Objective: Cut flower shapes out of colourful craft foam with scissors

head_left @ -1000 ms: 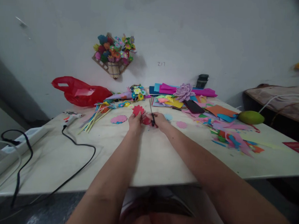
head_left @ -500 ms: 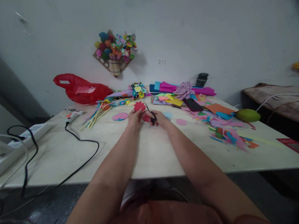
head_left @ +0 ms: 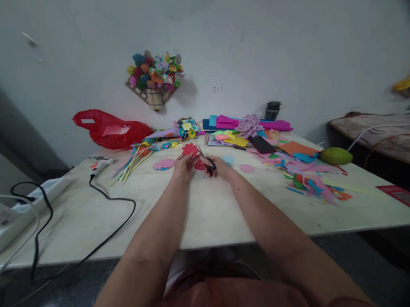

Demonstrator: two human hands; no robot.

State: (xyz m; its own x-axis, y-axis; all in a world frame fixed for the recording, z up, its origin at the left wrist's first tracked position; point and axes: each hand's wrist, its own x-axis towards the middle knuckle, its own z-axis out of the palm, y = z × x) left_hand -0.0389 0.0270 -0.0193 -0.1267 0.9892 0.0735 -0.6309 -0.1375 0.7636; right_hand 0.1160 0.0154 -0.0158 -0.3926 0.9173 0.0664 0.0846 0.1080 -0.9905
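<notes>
My left hand (head_left: 183,165) is closed on a red scalloped paper flower (head_left: 190,149), which shows above its fingertips. Black-handled scissors (head_left: 211,165) are in my right hand (head_left: 220,167), their blades pointing up and left beside the flower. Another red piece (head_left: 200,164) shows between the two hands; whether it lies on the table or is held, I cannot tell. Pink scalloped shapes (head_left: 163,164) lie left of my left hand. A pale blue one (head_left: 228,160) and a pink one (head_left: 247,168) rest beyond my right hand.
A red plastic bag (head_left: 115,132) and a glue gun (head_left: 101,165) with a black cord are at left. Coloured sheets, a purple flower (head_left: 249,125), a dark phone (head_left: 262,145) and paper scraps (head_left: 315,186) lie at right, near a green oval object (head_left: 336,156).
The whole view has shifted slightly, so the scene sits a little lower in the picture. Both hands keep nearly the same place, still holding the red flower and the scissors.
</notes>
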